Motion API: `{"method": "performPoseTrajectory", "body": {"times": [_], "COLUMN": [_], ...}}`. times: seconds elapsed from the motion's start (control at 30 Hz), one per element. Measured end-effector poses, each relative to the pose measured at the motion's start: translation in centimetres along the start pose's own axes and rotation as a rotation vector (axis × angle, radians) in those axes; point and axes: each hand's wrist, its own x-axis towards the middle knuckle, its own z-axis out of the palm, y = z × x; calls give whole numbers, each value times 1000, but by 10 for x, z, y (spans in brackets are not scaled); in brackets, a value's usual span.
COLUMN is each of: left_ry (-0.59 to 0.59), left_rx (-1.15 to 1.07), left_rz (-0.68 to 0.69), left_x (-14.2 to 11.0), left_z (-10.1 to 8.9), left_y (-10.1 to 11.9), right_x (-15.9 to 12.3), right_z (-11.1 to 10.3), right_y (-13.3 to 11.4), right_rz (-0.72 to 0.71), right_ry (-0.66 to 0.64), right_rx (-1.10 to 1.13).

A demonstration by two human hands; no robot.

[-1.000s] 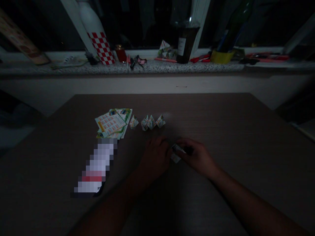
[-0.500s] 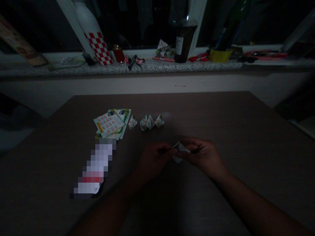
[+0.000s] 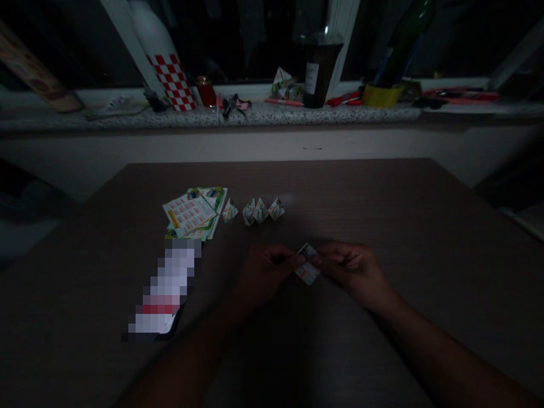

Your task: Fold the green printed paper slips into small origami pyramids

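A small folded piece of printed paper (image 3: 309, 273), diamond-shaped from above, is held between my two hands over the table. My left hand (image 3: 270, 275) pinches its left corner between thumb and fingers. On the opposite corner, my right hand (image 3: 355, 269) has a like pinch, thumb on top. Beyond my hands stand several folded paper pieces (image 3: 260, 211) with pointed tips, in a loose row. To their left lies a pile of printed paper sheets (image 3: 191, 212). Undersides of the held paper and some fingertips are hidden.
A phone (image 3: 168, 289) with a blurred-out screen lies left of my left forearm on the brown table (image 3: 369, 198). Behind it, the stone sill (image 3: 272, 116) carries a red-and-white checked bottle (image 3: 172, 79), a dark cup (image 3: 318, 73), a green bottle (image 3: 403, 45) and small clutter.
The paper has turned into a flatter diamond, with more of its lower printed face showing. My right fingers have shifted to its right corner; my left hand has barely moved.
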Motion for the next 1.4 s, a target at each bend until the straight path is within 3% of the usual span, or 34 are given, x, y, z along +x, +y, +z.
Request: {"method": "performPoseTrajectory", "body": {"times": [0.2,0.4,0.6,0.93,1.13,1.27,1.4], "left_ry": [13,-47,-49,-39,-98,-52,-108], "left_rx": [9,33,81,-136,31,54,172], "left_rz": [11,44,69,-11,174,169,151], "left_x": [-1,-2,-4,-3,-3,-4,-5], "left_z": [1,3,2,4,1,3,5], "left_y": [-2,-5,-2,2,0,0,0], "right_x": [1,1,3,4,4,2,0], "right_z": [2,2,0,4,4,10,17], "right_y": [4,7,4,7,6,5,6], "right_rz": [23,-55,-59,-99,-94,-83,-74], "right_ry": [-20,29,71,64,51,52,50], "right_rx": [25,-3,111,194,194,171,132]}}
